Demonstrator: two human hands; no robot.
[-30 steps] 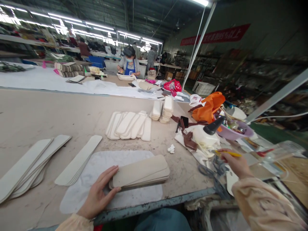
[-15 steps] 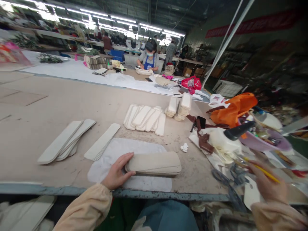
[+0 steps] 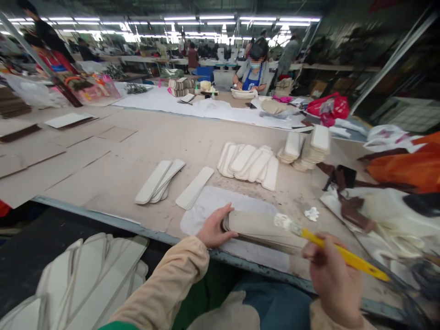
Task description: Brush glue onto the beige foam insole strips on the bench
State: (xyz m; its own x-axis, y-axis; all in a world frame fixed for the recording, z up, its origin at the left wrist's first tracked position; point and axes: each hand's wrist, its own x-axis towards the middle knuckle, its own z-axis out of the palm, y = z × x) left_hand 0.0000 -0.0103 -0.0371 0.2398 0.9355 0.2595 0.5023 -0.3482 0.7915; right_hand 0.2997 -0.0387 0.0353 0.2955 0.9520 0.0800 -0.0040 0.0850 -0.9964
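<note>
My left hand [image 3: 217, 228] grips the left end of a stack of long beige strips [image 3: 254, 222] with rounded corners, its thumb along the near side. The stack lies on a whitish sheet [image 3: 197, 217] at the table's near edge. In my right hand [image 3: 332, 270] is a yellow-handled brush [image 3: 347, 256], its bristles coated in white paste. The brush tip is over the top strip, towards its right part; whether it touches cannot be told. Left of the sheet lie a small fanned pile of strips [image 3: 194, 188] and another pile [image 3: 156, 183].
Beyond the stack lie overlapping cream strips [image 3: 252, 160] and two taller piles, one of them a tall pile [image 3: 319, 140]. A white crumpled lump [image 3: 311, 214] sits to the right. More strips [image 3: 85, 275] rest below the table edge at left. A co-worker [image 3: 252, 75] sits across the table.
My right hand has come in from the cluttered right side with the brush, now over the stack. My left hand still holds the stack's end. The view has turned left.
</note>
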